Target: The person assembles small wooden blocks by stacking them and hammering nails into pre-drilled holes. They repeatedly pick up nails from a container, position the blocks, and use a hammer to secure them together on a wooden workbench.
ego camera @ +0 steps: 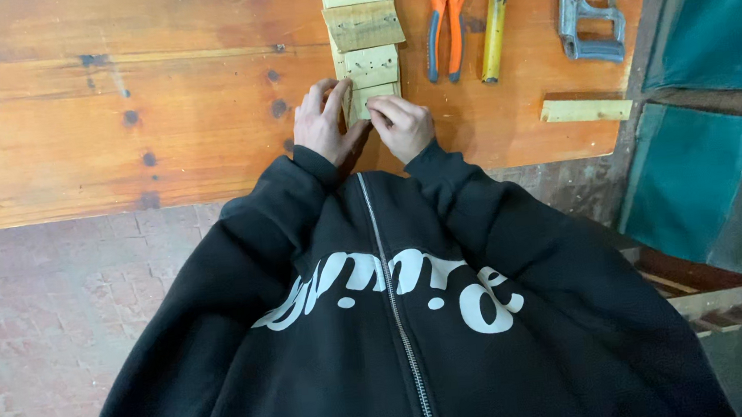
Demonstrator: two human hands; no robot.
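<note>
Wooden bench: an orange-brown varnished top (111,106) with dark knots and nail marks fills the upper part of the view.
Pale wood blocks: a row of small light blocks (362,35) runs away from the person along the bench; the second one from the far end sits slightly askew.
Nearest block: the small pale block (372,97) at the near end of the row lies on the bench between the two hands.
Left hand: the left hand (324,123) rests on the bench at the block's left edge, fingers bent and touching its side; it presses rather than encloses the block.
Right hand: the right hand (401,125) is curled at the block's lower right, fingertips pinched on its near edge.
Pliers: orange-handled pliers (445,28) lie just right of the block row.
Yellow-handled tool: a tool with a yellow handle (491,37) lies beside the pliers; its head is cut off by the frame.
Grey metal tool: a grey metal frame-shaped tool (589,24) lies further right.
Loose strip: a short pale wooden strip (586,109) lies near the bench's right edge, well apart from the hands.
Clothing: a black zipped hoodie (399,322) with white lettering covers the lower view.
Floor: worn reddish brick (39,300) shows at left.
</note>
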